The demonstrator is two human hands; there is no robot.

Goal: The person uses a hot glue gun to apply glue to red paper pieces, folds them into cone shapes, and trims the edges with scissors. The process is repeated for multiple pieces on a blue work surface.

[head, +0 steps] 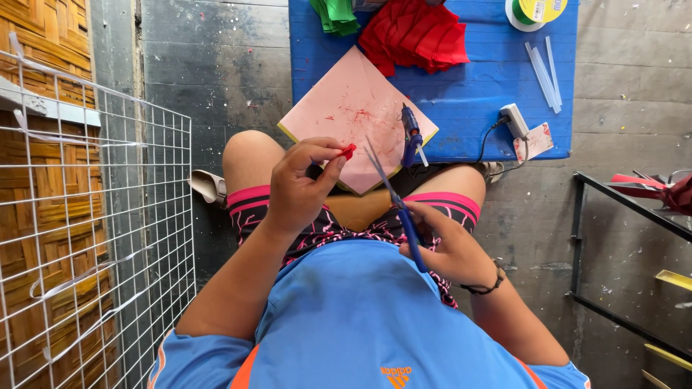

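Now left hand (pixel 299 189) — red scrap (pixel 348 151), right hand (pixel 450 248) — scissors (pixel 393 198)

Bright, even daylight with soft shadows, sharp focus throughout, and slight wide-angle bending at the edges.

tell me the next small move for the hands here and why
Probably bring the scissors in the right hand up to the small red piece pinched in the left hand. The blades point toward it but stand apart from it, so a short closing move seems called for before any cut.
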